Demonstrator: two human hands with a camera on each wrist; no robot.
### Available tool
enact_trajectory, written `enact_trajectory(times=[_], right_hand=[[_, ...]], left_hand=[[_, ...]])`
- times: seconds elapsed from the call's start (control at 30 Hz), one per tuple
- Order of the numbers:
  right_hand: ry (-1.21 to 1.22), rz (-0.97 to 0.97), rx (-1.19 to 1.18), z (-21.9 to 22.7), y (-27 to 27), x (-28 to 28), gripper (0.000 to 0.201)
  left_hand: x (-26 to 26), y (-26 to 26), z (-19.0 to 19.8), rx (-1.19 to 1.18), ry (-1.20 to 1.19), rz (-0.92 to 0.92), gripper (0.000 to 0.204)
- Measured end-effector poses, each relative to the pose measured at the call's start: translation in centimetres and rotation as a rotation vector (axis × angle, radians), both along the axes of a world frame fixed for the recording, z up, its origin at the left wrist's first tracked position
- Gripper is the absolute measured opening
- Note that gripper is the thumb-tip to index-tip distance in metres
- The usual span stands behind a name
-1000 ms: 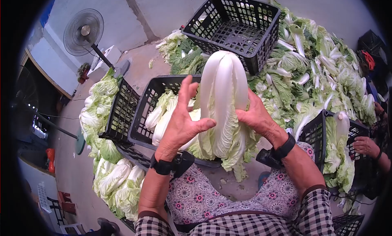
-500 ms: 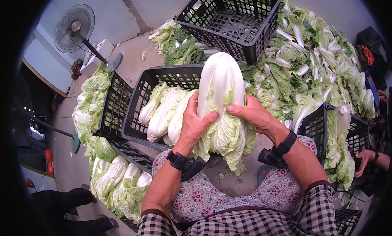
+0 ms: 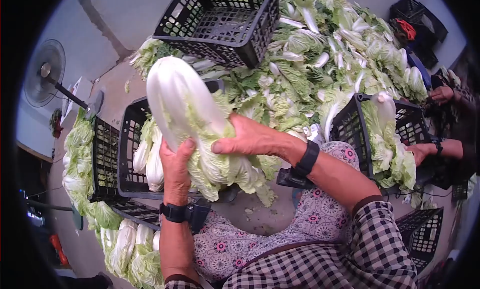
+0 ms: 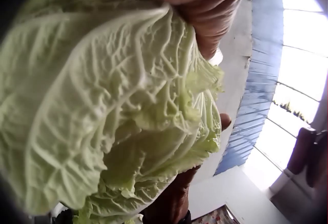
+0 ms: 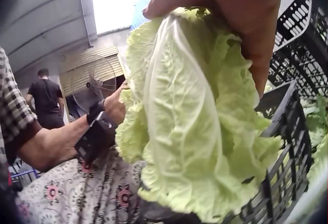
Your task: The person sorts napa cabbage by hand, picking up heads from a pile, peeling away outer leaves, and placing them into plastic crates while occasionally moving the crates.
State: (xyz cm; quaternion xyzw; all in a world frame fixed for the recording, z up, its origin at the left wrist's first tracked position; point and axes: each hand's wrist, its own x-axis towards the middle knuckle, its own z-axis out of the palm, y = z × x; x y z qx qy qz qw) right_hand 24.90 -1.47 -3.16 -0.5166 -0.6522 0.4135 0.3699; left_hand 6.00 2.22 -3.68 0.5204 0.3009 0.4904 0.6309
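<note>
A large napa cabbage (image 3: 177,96) is held up in both hands, its white base tilted up and to the left, its leafy end toward the lap. My left hand (image 3: 175,164) grips its left side with the thumb across the front. On the right side, my right hand (image 3: 250,135) holds it too, thumb over the leaves and the other fingers hidden behind. Frilly leaves (image 4: 102,101) fill much of the left wrist view. The right wrist view shows the leafy end (image 5: 184,121) hanging below the right hand. Behind the cabbage stands a black crate (image 3: 127,161) with more cabbages (image 3: 150,159).
An open black crate (image 3: 220,24) sits on a big heap of loose leaves (image 3: 325,59). Cabbages (image 3: 122,244) line the left side by another crate. At right, another person's hand (image 3: 422,151) is beside a crate (image 3: 350,126) with an upright cabbage. A fan (image 3: 47,71) stands at back left.
The left hand came in to grip the cabbage alongside the right. The cabbage then tilted leftward with both hands, and the head view swung to the right.
</note>
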Motion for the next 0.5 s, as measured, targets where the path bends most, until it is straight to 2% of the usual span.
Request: enact_trajectory(times=[0.07, 0.13, 0.27, 0.33, 0.4, 0.43, 0.5], right_hand=[[0.221, 0.021, 0.117, -0.3, -1.4, -1.4, 0.062], [0.251, 0.071, -0.063, 0.8, -2.1, -1.4, 0.053], [0.287, -0.096, 0.023, 0.8, -2.3, -1.4, 0.045], [0.272, -0.168, 0.069, 1.1, -2.6, -1.2, 0.043], [0.279, -0.224, 0.065, 2.0, -2.9, -0.9, 0.040], [0.279, -0.250, 0.060, 2.5, -3.0, -0.6, 0.038], [0.401, -0.282, 0.089, 3.2, -3.2, 0.1, 0.038]], left_hand=[[-0.4, 0.3, -0.6, -0.032, -0.015, 0.041, 0.063], [-0.4, 0.3, -1.3, -0.018, 0.011, 0.034, 0.063], [-0.5, -0.1, -1.5, -0.073, -0.047, -0.104, 0.074], [-0.9, 0.1, -1.6, -0.074, -0.003, -0.155, 0.091], [-2.1, 1.1, -2.9, -0.048, 0.008, -0.228, 0.081], [-2.3, 1.1, -2.5, 0.009, 0.015, -0.355, 0.083], [-2.6, -0.2, -2.7, -0.054, 0.013, -0.335, 0.086]])
